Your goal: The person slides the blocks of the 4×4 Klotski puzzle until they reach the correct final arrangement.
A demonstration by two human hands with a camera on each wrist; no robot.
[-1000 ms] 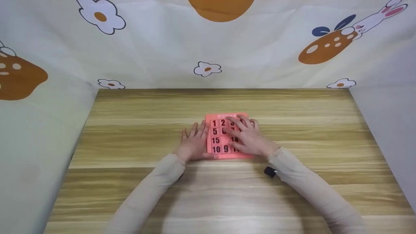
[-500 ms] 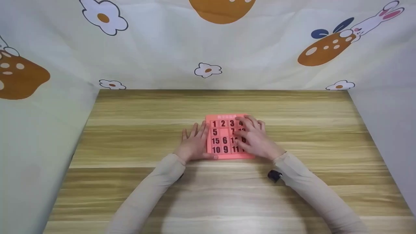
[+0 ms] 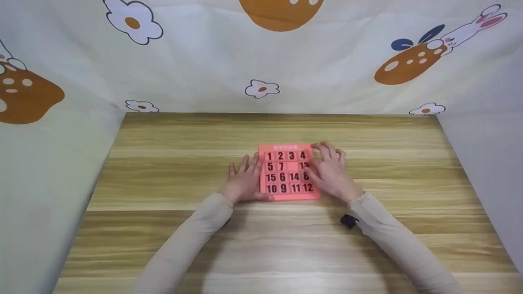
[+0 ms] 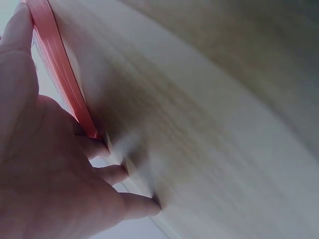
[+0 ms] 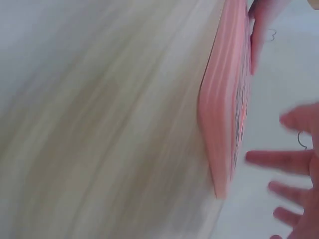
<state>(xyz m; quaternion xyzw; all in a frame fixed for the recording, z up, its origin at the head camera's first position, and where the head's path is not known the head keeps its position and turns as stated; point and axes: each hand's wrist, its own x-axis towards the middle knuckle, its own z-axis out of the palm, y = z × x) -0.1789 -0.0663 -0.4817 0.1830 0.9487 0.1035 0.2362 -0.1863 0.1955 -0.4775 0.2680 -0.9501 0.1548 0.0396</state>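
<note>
A pink number puzzle board [image 3: 296, 197] lies flat on the wooden table. Its top row reads 1, 2, 3, 4; the empty slot is third in the second row, between 7 and 13. My left hand [image 3: 243, 181] rests along the board's left edge, fingers spread and thumb at the lower left corner. In the left wrist view that hand [image 4: 55, 169] touches the board's side [image 4: 62, 64]. My right hand [image 3: 333, 173] is over the right edge, fingertips near tile 13. The right wrist view shows its fingers [image 5: 281, 162] apart, beside the board [image 5: 217, 104].
The wooden table [image 3: 163, 134] extends around the board. A light printed cloth [image 3: 204, 61] with flowers and carrots stands behind it, with pale walls on the left and right. A small black object [image 3: 349, 221] is at the right wrist.
My right hand has moved rightwards across the board. Tile 6 has slid down into the third row, and tile 7 has shifted left beside 5. The left hand has stayed in place.
</note>
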